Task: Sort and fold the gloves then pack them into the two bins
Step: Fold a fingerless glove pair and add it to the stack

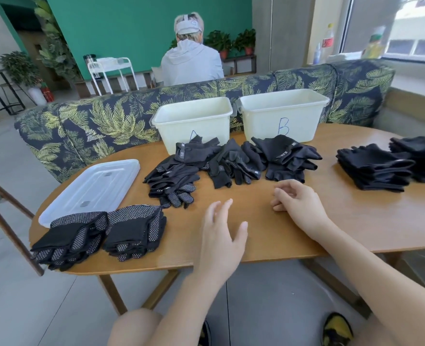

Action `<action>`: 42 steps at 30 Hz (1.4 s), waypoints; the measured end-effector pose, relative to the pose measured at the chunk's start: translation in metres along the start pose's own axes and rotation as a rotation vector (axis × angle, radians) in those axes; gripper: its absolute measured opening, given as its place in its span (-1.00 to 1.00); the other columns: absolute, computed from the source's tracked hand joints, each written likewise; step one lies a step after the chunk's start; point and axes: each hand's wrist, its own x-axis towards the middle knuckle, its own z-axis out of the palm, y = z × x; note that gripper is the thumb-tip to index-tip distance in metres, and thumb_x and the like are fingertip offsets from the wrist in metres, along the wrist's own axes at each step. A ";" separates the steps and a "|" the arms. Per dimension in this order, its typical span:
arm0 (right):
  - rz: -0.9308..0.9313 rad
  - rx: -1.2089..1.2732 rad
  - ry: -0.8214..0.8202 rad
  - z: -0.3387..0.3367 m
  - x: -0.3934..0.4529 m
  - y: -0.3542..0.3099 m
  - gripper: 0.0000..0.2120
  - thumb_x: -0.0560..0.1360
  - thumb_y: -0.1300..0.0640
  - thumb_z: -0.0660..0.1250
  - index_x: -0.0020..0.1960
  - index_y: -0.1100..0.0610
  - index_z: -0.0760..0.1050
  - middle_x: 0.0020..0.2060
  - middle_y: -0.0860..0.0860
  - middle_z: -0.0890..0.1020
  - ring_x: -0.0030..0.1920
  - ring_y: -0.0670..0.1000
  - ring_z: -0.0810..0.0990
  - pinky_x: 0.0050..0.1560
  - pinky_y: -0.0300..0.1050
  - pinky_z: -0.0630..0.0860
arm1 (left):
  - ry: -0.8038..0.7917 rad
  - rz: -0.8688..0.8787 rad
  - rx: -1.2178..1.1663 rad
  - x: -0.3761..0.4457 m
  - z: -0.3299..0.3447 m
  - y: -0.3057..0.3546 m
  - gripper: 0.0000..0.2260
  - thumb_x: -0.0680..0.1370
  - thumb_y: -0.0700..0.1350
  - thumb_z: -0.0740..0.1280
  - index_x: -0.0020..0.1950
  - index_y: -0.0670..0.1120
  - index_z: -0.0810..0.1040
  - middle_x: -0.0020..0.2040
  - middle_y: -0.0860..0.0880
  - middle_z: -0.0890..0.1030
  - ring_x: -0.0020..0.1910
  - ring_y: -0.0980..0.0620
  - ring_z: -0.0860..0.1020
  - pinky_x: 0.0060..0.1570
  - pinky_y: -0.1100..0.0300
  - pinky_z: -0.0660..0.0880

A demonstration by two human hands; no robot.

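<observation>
1. Nearest the camera: left hand (221, 236), fingers spread and relaxed, holding nothing, over the table edge. Right hand (297, 204), fingers loosely curled, nothing in them, knuckles resting on the table (256, 221).
2. Two white bins at the back, both look empty: bin A (194, 121), bin B (284, 113).
3. Unsorted gloves (231, 163): loose heap mid-table, just in front of the bins. That's the work left.
4. Done so far: folded dotted gloves (101, 233) in two stacks near left, folded plain gloves (391, 163) in two stacks far right.
5. Clear lid (91, 188) lies flat at left, touching the dotted stacks.
6. Step in hand, my read: pick the next glove. Take one off the top of the heap, not a clump; check dotted vs plain before folding; fold flat, match stack size.
7. Writing: "B" hand-drawn in blue, clear. "A" half hidden behind gloves. Cuff tabs show small print, possibly "5.11", too small to confirm.
</observation>
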 end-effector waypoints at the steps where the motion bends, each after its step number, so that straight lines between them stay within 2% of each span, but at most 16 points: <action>1: -0.001 0.003 0.038 -0.004 0.004 0.003 -0.89 0.64 0.10 0.31 0.13 0.03 0.58 -0.22 -0.02 0.74 -0.24 -0.06 0.72 -0.05 -0.20 0.60 | -0.042 -0.040 0.020 0.008 0.005 0.003 -0.48 0.64 0.10 0.29 0.58 0.11 0.27 0.54 0.12 0.25 0.54 0.11 0.22 0.50 0.24 0.18; 3: -0.015 -0.016 0.124 -0.011 0.013 0.007 -0.87 0.64 0.10 0.29 0.15 0.01 0.56 -0.21 -0.03 0.72 -0.23 -0.06 0.70 -0.10 -0.22 0.58 | -0.108 -0.074 0.033 0.023 0.015 0.012 -0.47 0.64 0.10 0.29 0.59 0.09 0.27 0.51 0.10 0.30 0.52 0.09 0.26 0.52 0.09 0.22; 5: -0.019 -0.022 0.182 -0.016 0.023 0.011 -0.84 0.64 0.10 0.28 0.19 0.01 0.55 -0.14 -0.05 0.70 -0.20 -0.03 0.69 -0.04 -0.15 0.61 | -0.177 -0.058 0.028 0.038 0.025 0.019 -0.50 0.64 0.09 0.29 0.57 0.08 0.30 0.47 0.10 0.36 0.48 0.08 0.30 0.50 0.05 0.26; 7: -0.014 0.004 0.185 -0.020 0.033 0.013 -0.79 0.62 0.12 0.29 0.24 0.00 0.54 -0.05 -0.10 0.68 -0.20 0.01 0.70 0.02 -0.08 0.63 | -0.223 -0.047 0.035 0.052 0.035 0.023 -0.53 0.65 0.08 0.28 0.56 0.08 0.32 0.47 0.10 0.38 0.47 0.07 0.31 0.49 0.03 0.28; 9: -0.018 0.002 0.141 -0.022 0.044 0.016 -0.72 0.60 0.14 0.29 0.29 -0.03 0.53 -0.03 -0.14 0.67 -0.25 0.01 0.69 0.00 -0.07 0.63 | -0.230 -0.060 0.026 0.065 0.042 0.025 -0.54 0.66 0.07 0.27 0.55 0.07 0.34 0.47 0.09 0.39 0.46 0.07 0.32 0.48 0.01 0.31; 13: -0.035 -0.054 0.048 -0.022 0.063 0.015 -0.61 0.57 0.12 0.32 0.37 -0.10 0.48 -0.09 -0.05 0.72 -0.43 -0.07 0.58 -0.26 -0.22 0.55 | -0.151 -0.104 -0.062 0.077 0.048 0.028 -0.63 0.65 0.01 0.30 0.46 0.04 0.46 0.34 0.09 0.51 0.29 0.13 0.45 0.33 0.16 0.41; 16: -0.025 -0.076 0.011 -0.020 0.075 0.013 -0.59 0.58 0.09 0.34 0.39 -0.16 0.44 -0.24 0.00 0.73 -0.50 -0.14 0.49 -0.36 -0.30 0.51 | -0.073 -0.122 -0.117 0.075 0.046 0.024 -0.70 0.64 -0.03 0.31 0.37 0.05 0.54 0.21 0.15 0.56 0.15 0.20 0.50 0.16 0.30 0.43; 20: -0.027 -0.129 -0.028 -0.015 0.086 0.014 -0.56 0.58 0.01 0.35 0.44 -0.17 0.43 -0.28 -0.02 0.72 -0.42 -0.22 0.54 -0.20 -0.19 0.53 | -0.014 -0.132 -0.168 0.077 0.047 0.020 -0.76 0.63 -0.04 0.33 0.29 0.06 0.59 0.13 0.20 0.59 0.08 0.27 0.53 -0.02 0.47 0.39; 22: -0.023 -0.142 -0.037 -0.012 0.089 0.015 -0.55 0.58 -0.01 0.35 0.46 -0.15 0.43 -0.28 -0.03 0.72 -0.35 -0.27 0.57 -0.14 -0.20 0.48 | -0.015 -0.122 -0.167 0.078 0.048 0.020 -0.77 0.63 -0.05 0.33 0.29 0.07 0.59 0.13 0.19 0.59 0.09 0.25 0.53 0.00 0.45 0.40; 24: -0.016 -0.150 -0.031 -0.011 0.087 0.013 -0.55 0.59 -0.02 0.35 0.47 -0.14 0.43 -0.30 -0.03 0.70 -0.28 -0.25 0.58 -0.18 -0.30 0.45 | -0.017 -0.115 -0.166 0.078 0.049 0.020 -0.77 0.63 -0.05 0.32 0.29 0.07 0.58 0.14 0.18 0.59 0.10 0.24 0.53 0.04 0.42 0.42; 26: -0.027 -0.125 -0.011 -0.012 0.079 0.010 -0.57 0.59 0.01 0.35 0.45 -0.12 0.44 -0.36 -0.03 0.67 -0.29 -0.24 0.58 -0.26 -0.43 0.40 | -0.015 -0.115 -0.167 0.077 0.048 0.020 -0.76 0.64 -0.05 0.32 0.30 0.06 0.58 0.14 0.18 0.59 0.10 0.24 0.53 0.02 0.45 0.41; 29: -0.056 -0.066 0.037 -0.013 0.058 0.006 -0.60 0.59 0.05 0.36 0.41 -0.10 0.49 -0.45 -0.03 0.62 -0.35 -0.22 0.58 -0.26 -0.48 0.39 | -0.003 -0.115 -0.171 0.078 0.048 0.019 -0.75 0.64 -0.04 0.32 0.31 0.05 0.58 0.15 0.19 0.59 0.10 0.27 0.52 -0.04 0.52 0.38; 32: -0.074 0.009 0.104 -0.014 0.028 0.002 -0.67 0.59 0.08 0.36 0.34 -0.10 0.54 -0.44 -0.08 0.62 -0.39 -0.18 0.57 -0.26 -0.45 0.42 | 0.015 -0.127 -0.201 0.078 0.047 0.020 -0.75 0.64 -0.02 0.32 0.32 0.05 0.57 0.15 0.20 0.59 0.07 0.30 0.52 -0.09 0.57 0.37; 36: -0.127 0.116 0.068 -0.018 -0.021 -0.005 -0.77 0.61 0.15 0.37 0.19 -0.11 0.63 -0.19 -0.09 0.70 -0.44 -0.02 0.59 -0.28 -0.26 0.52 | 0.022 -0.142 -0.291 0.076 0.046 0.020 -0.75 0.64 0.00 0.32 0.31 0.06 0.57 0.11 0.19 0.60 0.05 0.33 0.53 -0.07 0.56 0.39; 39: -0.174 0.126 -0.008 -0.018 -0.044 -0.008 -0.81 0.61 0.19 0.36 0.14 -0.03 0.67 -0.20 -0.06 0.73 -0.48 0.07 0.61 -0.31 -0.20 0.55 | 0.021 -0.166 -0.332 0.075 0.044 0.020 -0.75 0.63 0.01 0.33 0.31 0.07 0.58 0.12 0.18 0.61 0.06 0.34 0.54 -0.05 0.54 0.40; 42: -0.248 0.095 0.074 -0.019 -0.053 -0.006 -0.80 0.61 0.27 0.34 0.06 0.04 0.68 -0.25 -0.06 0.73 -0.53 0.03 0.58 -0.39 -0.24 0.51 | 0.013 -0.174 -0.342 0.073 0.044 0.021 -0.75 0.63 -0.01 0.34 0.31 0.07 0.58 0.14 0.17 0.61 0.08 0.29 0.56 0.00 0.48 0.42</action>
